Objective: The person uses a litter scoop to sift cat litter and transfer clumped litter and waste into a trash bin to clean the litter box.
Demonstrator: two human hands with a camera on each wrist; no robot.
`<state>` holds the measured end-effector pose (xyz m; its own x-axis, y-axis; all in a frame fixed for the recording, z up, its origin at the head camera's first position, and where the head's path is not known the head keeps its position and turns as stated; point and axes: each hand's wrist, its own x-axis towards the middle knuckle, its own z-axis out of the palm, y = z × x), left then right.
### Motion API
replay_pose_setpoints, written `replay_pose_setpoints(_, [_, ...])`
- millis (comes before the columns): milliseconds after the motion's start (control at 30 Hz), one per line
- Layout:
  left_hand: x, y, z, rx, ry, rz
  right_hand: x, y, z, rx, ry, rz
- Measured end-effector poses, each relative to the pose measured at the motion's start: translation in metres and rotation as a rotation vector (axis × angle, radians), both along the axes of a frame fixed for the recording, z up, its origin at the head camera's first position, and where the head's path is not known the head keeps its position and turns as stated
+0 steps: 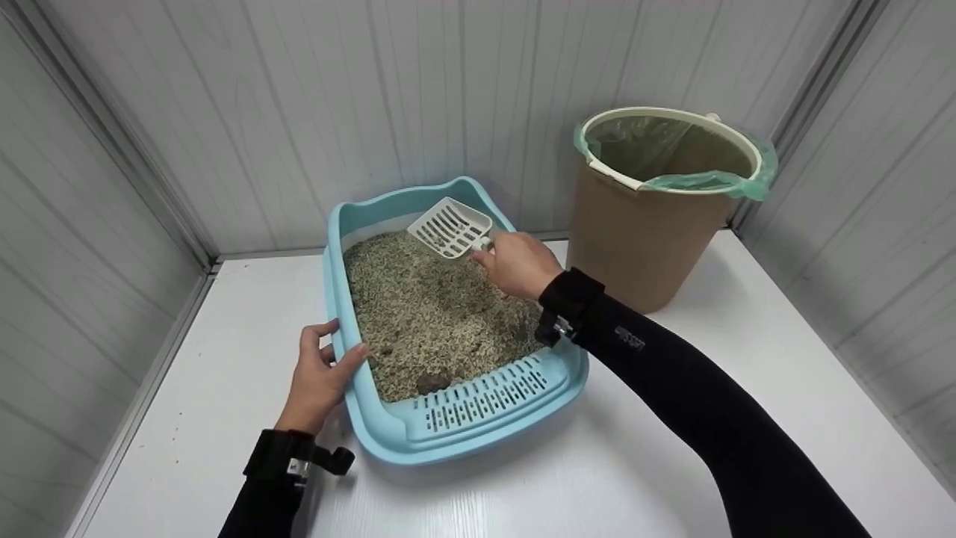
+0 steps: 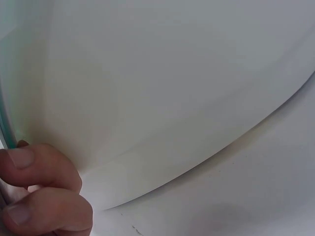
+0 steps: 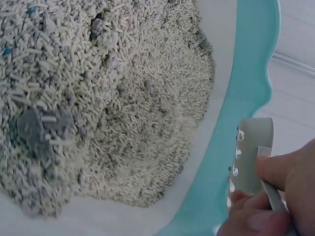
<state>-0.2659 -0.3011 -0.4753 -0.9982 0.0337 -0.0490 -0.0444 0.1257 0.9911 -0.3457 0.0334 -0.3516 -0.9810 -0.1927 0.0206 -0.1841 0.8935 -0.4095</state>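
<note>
Pinching the slotted litter scoop (image 1: 452, 229), the right-hand grip (image 1: 520, 263) hangs over the right side of the blue litter tray (image 1: 403, 427), and the scoop's long axis runs leftward, slightly away! The dark clump (image 1: 433, 382)? At the near edge of the litter (image 1: 418, 299), closer to the left-hand grip (image 1: 320, 379), curled round the tray's left wall.

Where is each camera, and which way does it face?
Head: on the head, looking forward and down at litter box, scoop and bin; left hand, right hand and sleeves show.
Left wrist: on that wrist, facing a pale surface, probably the litter box's side; left fingers show.
Right wrist: on that wrist, facing down onto litter; right fingers hold the scoop.
Head and right wrist share litter, scoop and right hand.
</note>
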Motion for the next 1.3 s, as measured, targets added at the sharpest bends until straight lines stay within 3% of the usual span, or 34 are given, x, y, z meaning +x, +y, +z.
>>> replay_pose_setpoints(167, [-0.002, 0.002, 0.000, 0.004, 0.000, -0.003, 0.005, 0.012, 0.026, -0.011, -0.037, 0.007])
replay_pose_setpoints(333, [-0.004, 0.004, -0.001, 0.004, -0.002, -0.001, 0.007, 0.031, 0.057, 0.000, -0.008, -0.010])
replay_pose_setpoints(800, [-0.004, 0.002, 0.000, -0.014, 0.005, -0.005, 0.014, 0.115, 0.134, 0.053, 0.102, -0.180])
replay_pose_setpoints(1033, [-0.005, -0.001, 0.001, 0.001, 0.019, -0.002, 0.014, 0.159, 0.154, 0.077, 0.077, -0.251])
replay_pose_setpoints(1300, [-0.006, -0.002, -0.002, 0.018, 0.017, 0.001, 0.011, 0.188, 0.152, 0.107, 0.072, -0.339])
